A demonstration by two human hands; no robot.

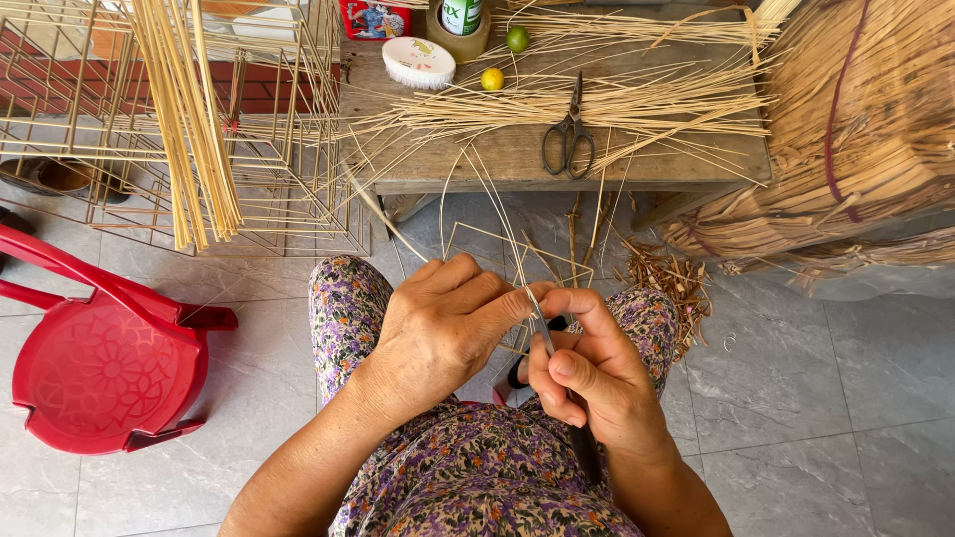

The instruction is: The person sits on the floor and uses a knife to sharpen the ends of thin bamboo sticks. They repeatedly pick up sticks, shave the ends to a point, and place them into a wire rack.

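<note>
Seated over a grey tile floor [816, 398], beside a red plastic chair [99, 368] and a wooden counter [517, 159] strewn with straw and scissors [569, 134]: left hand [443, 323] pinching a thin bamboo strip [497, 224], right hand [597, 378], fingers closed around a small knife [545, 333] pressed to that strip above the lap.

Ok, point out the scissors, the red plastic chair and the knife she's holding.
scissors [569, 139], head view, on the pivot where the blades cross.
red plastic chair [99, 373], head view, middle of the patterned seat.
knife [543, 333], head view, on the blade above the right hand [597, 388].
</note>
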